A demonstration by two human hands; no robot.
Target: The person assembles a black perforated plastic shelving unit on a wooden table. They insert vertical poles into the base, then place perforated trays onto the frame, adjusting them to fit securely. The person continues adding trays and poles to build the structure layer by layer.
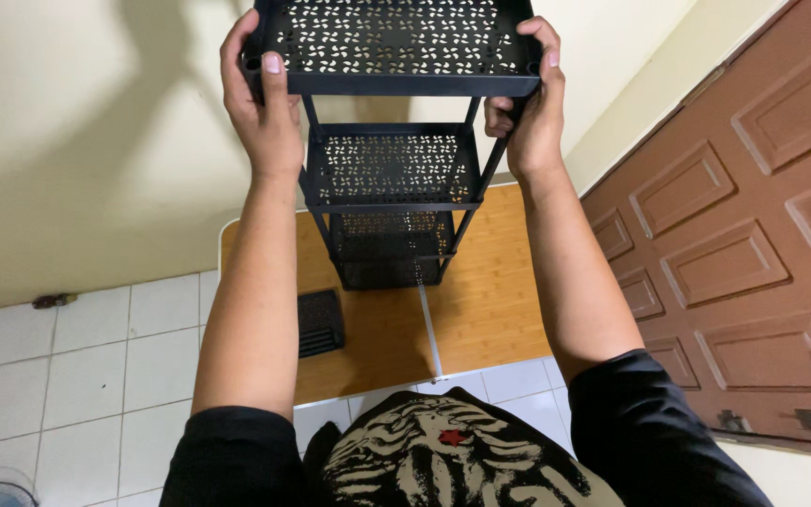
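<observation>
Head view, rack: You are holding the black perforated shelf rack (391, 141) upright by its top tier, above the wood-look floor panel (490, 300) beside the brown door (753, 235).
Left hand: Your left hand (260, 103) is clamping the tier's left corner, fingers (272, 66) curled tight over the rim.
Right hand: Your right hand (529, 99) is wrapping the right corner and post, fingers closed on it.
Doing it well: Judging by the tilt, you are best keeping both grips level so the legs meet the floor together, clear of the small black grille (319, 322).
</observation>
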